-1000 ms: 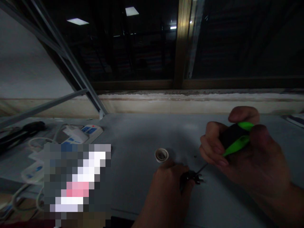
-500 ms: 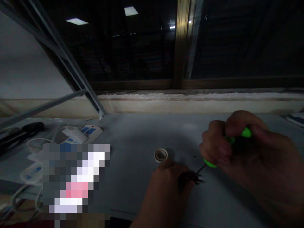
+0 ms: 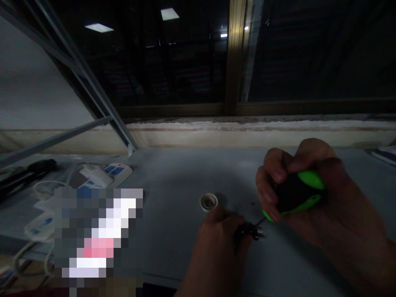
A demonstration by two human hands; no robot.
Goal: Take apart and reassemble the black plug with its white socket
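My left hand [image 3: 215, 239] pinches a small black plug [image 3: 248, 232] against the tabletop, its metal prongs pointing right. My right hand [image 3: 343, 218] is wrapped around the green and black handle of a screwdriver [image 3: 298, 193]. The thin shaft slants down to the left, and its tip meets the plug; the exact contact point is too dark to make out. Just beyond my left hand stands a small round white container [image 3: 208, 202], open at the top, its contents unclear. A tiny dark piece [image 3: 253, 203] lies between the hands.
On the left, a white power strip [image 3: 119, 171] with blue sockets holds a white adapter [image 3: 97, 175] among tangled cables. A grey metal frame [image 3: 102, 103] rises there. Behind the grey table [image 3: 173, 173] are a ledge and dark window. A blurred-out patch covers the lower left.
My right hand has turned and its fingers have shifted around the screwdriver, so more of the handle shows. The left hand and plug stay nearly in place.
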